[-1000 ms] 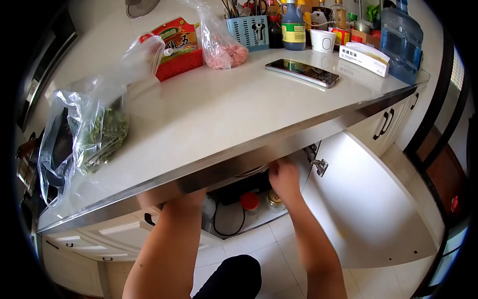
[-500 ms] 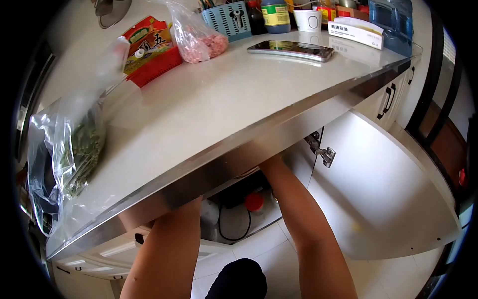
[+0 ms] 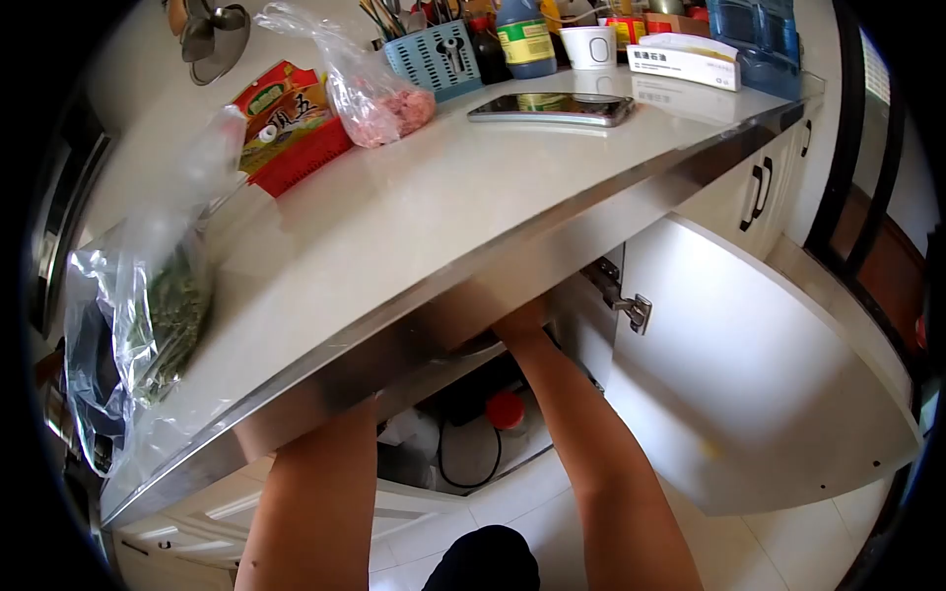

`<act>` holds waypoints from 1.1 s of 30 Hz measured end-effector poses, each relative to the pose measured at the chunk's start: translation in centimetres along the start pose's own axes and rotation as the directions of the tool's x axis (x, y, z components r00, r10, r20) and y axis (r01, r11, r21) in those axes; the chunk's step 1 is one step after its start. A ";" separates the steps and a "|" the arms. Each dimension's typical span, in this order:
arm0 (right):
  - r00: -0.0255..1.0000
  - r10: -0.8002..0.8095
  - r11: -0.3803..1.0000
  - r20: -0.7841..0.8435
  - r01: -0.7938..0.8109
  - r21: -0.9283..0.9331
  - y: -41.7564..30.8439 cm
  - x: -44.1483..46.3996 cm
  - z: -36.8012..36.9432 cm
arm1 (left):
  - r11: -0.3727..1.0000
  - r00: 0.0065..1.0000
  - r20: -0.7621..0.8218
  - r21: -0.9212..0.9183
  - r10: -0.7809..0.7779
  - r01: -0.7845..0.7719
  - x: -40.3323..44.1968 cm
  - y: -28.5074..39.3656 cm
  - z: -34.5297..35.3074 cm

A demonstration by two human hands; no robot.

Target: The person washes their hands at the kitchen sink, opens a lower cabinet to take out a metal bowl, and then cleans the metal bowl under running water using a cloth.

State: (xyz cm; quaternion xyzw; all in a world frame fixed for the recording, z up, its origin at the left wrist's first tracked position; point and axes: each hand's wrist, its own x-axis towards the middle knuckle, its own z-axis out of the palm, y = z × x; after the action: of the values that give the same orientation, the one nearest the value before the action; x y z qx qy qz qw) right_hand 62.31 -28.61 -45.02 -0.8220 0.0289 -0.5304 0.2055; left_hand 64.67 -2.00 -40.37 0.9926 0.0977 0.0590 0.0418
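Both forearms reach under the steel-edged countertop (image 3: 374,246) into an open cabinet. My left hand is hidden beneath the counter edge, so its fingers do not show. Just the back of my right hand (image 3: 520,320) shows below the edge, near the door hinge (image 3: 631,307); its fingers are hidden too. Inside the cabinet, between the arms, are a red-lidded jar (image 3: 505,410), a black cable loop (image 3: 498,458) and a whitish translucent item (image 3: 412,433). To the right the white cabinet door (image 3: 749,394) stands wide open.
On the counter are a bag of greens (image 3: 172,315), a red basket (image 3: 301,158), a bag of pink meat (image 3: 394,113), a phone (image 3: 552,108), a blue utensil holder (image 3: 434,61), a tissue box (image 3: 685,64) and a large water bottle (image 3: 754,44). A dark-clothed knee (image 3: 488,561) is below.
My right hand has moved farther under the counter and to the left, and its fingers have gone out of sight. The view has shifted. My left hand stays hidden.
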 end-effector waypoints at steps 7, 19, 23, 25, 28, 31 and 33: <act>0.904 0.186 0.982 0.385 -0.188 -0.033 -2.2 -0.4 -6.7 | 0.998 0.999 -0.018 -0.038 -0.047 0.047 1.4 0.2 -1.6; 0.939 0.229 0.922 0.257 -0.294 0.253 -2.8 -0.6 -7.9 | 0.962 0.984 -0.023 -0.216 -0.178 0.169 0.0 2.8 -6.8; 0.937 0.293 0.906 0.191 -0.336 0.256 -3.4 0.1 -10.8 | 0.912 0.971 -0.015 -0.348 -0.239 0.219 -1.7 4.3 -9.0; 0.902 0.373 0.847 0.218 -0.427 0.317 -3.2 0.8 -12.0 | 0.865 0.957 -0.003 -0.428 -0.290 0.260 -2.8 5.1 -9.9; 0.800 0.449 0.705 0.398 -0.591 0.393 -3.4 2.7 -15.5 | 0.773 0.933 0.034 -0.550 -0.358 0.316 -5.4 6.0 -11.3; 0.734 0.555 0.595 0.391 -0.679 0.430 -3.6 3.6 -16.7 | 0.618 0.902 0.112 -0.693 -0.417 0.371 -8.4 7.5 -12.2; 0.672 0.511 0.488 0.536 -0.740 0.462 -3.3 3.8 -18.6 | 0.508 0.881 0.175 -0.761 -0.439 0.404 -10.6 7.9 -12.6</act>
State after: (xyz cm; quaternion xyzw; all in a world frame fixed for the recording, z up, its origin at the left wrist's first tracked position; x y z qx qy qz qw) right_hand 46.94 -32.33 -33.92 -0.7021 0.1111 -0.2467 0.6587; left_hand 54.26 -10.89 -28.26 0.8187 0.3011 0.1033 0.4780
